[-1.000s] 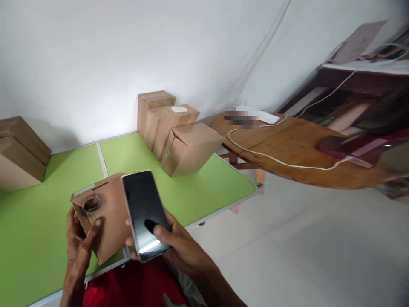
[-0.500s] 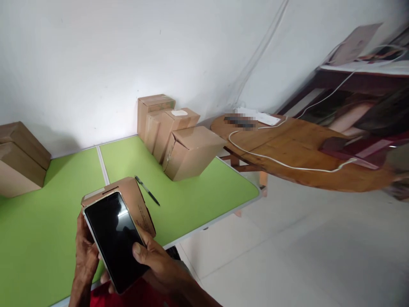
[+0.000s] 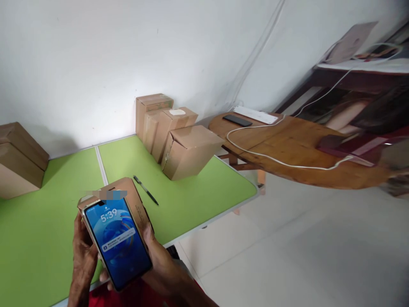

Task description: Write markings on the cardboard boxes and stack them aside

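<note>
While we are looking down, we are holding a phone (image 3: 117, 243) flat against a small cardboard box (image 3: 136, 200) near the front edge of the green table (image 3: 191, 196). Our left hand (image 3: 83, 251) is curled around the left side of the phone and the box, and our right hand (image 3: 159, 264) is wrapped around the right side, with the thumb on the phone's edge. Both hands are closed on these two things together. The phone is sitting between our hands, in front of the box, and its screen is glowing blue and showing 5:39. We cannot see into the small box, because the phone is covering its front. We are counting three closed brown boxes (image 3: 188, 149) bunched together at the back of the table by the white wall (image 3: 96, 64), and what looks like two more stacked boxes (image 3: 19, 157) at the far left. All of them are shut, so we cannot tell what is inside. One black pen (image 3: 146, 190) is lying on the green top, just beside the box we are holding and not touching it. One wooden table (image 3: 303, 149) is standing to the right, with one dark phone (image 3: 237, 120), one white strip (image 3: 255, 114) and one white cable (image 3: 271, 160) lying on it.
</note>
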`<state>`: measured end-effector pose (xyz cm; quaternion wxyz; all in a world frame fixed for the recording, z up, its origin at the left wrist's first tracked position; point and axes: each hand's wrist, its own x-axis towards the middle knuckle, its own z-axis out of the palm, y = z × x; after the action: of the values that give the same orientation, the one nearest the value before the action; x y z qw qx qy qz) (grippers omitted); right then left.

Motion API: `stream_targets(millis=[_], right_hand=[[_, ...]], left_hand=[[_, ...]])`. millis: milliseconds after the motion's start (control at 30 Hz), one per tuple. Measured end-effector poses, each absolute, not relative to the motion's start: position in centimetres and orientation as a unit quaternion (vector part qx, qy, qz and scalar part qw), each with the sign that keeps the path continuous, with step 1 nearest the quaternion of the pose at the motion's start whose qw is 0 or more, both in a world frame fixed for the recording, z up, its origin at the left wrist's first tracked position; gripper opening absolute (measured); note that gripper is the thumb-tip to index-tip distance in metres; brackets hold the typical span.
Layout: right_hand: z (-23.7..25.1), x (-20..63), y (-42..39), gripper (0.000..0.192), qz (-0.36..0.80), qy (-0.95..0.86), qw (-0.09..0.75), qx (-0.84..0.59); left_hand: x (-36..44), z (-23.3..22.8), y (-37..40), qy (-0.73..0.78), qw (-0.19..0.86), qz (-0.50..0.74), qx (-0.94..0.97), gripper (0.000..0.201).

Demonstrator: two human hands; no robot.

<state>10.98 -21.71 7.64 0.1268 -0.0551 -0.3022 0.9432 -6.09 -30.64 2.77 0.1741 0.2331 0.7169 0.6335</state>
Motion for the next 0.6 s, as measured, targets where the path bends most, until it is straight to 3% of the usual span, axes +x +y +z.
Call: stream_targets(millis=[200, 433, 500, 600], right_hand=[[8.4, 11.9, -21.4, 0.108, 0.939, -0.315, 0.123, -0.065], [5.8, 12.2, -20.0, 0.088, 0.902, -0.332, 0.222, -0.162], [4.1, 12.0, -18.7, 0.079, 0.859, -0.373, 0.274, -0.219], [1.5, 11.7, -16.1, 0.066, 0.701, -0.555, 0.316, -0.319]], left_hand=[[-7.2, 3.1, -31.4, 0.728, 0.175, 0.636, 0.189, 0.100], [-8.4, 4.1, -33.0, 0.732, 0.160, 0.654, 0.101, 0.075], [-8.5, 4.3, -33.5, 0.731, 0.148, 0.661, 0.079, 0.069], [-8.6, 4.5, -34.0, 0.723, 0.132, 0.676, 0.048, 0.064]])
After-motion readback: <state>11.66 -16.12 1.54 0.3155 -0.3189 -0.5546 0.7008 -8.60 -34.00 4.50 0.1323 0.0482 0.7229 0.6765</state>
